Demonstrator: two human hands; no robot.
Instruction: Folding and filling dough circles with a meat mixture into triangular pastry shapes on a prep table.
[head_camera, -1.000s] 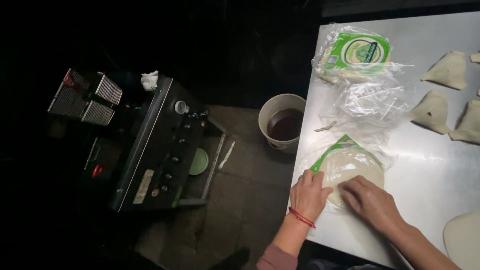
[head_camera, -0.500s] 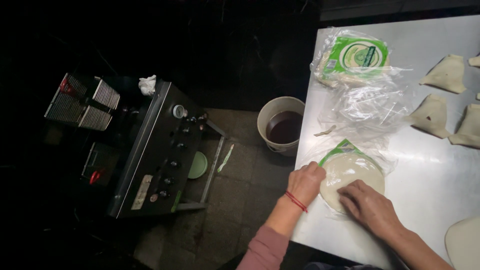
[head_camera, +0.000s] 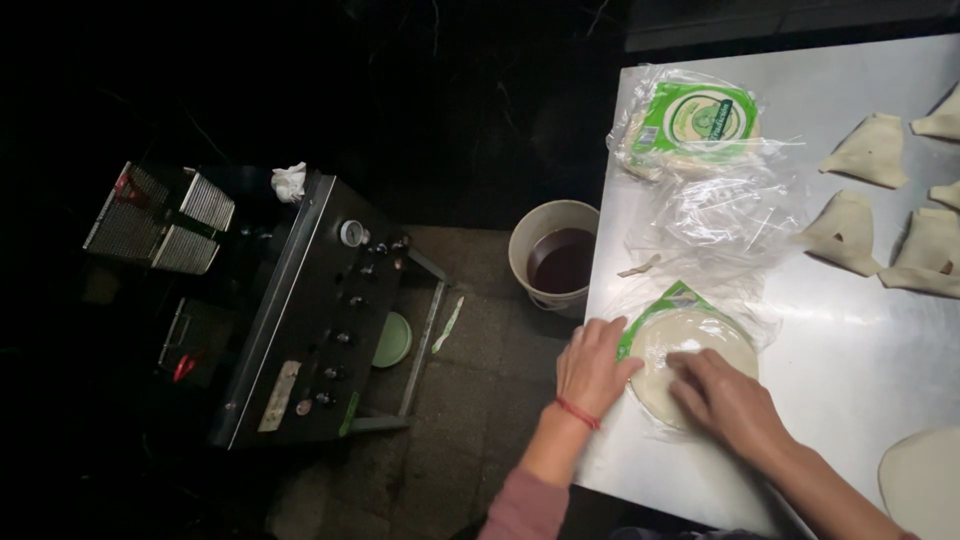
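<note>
On the shiny metal table, near its front left corner, lies a round stack of flat dough discs in a clear plastic bag w/ green print. Left hand rests at the bag's left edge, fingers together & flat, touching the plastic, not clamped on anything. Right hand lies on top of the discs, fingers spread a bit, pressing down; can't tell if it pinches the plastic. A red string is tied round the left wrist. Just behind the stack sits an empty crumpled clear bag, & behind that a second pack of discs w/ a green label, closed & full. A small scrap of dough lies between the bags near the table edge. Folded dough triangles lie at the far right, well apart from the hands. Part of a flat dough sheet shows at the bottom right corner. Down on the floor, just beside the table, stands a white bucket w/ dark brown liquid inside. Further left is a black machine w/ knobs & a dial, a crumpled white cloth on top, metal boxes next to it
</note>
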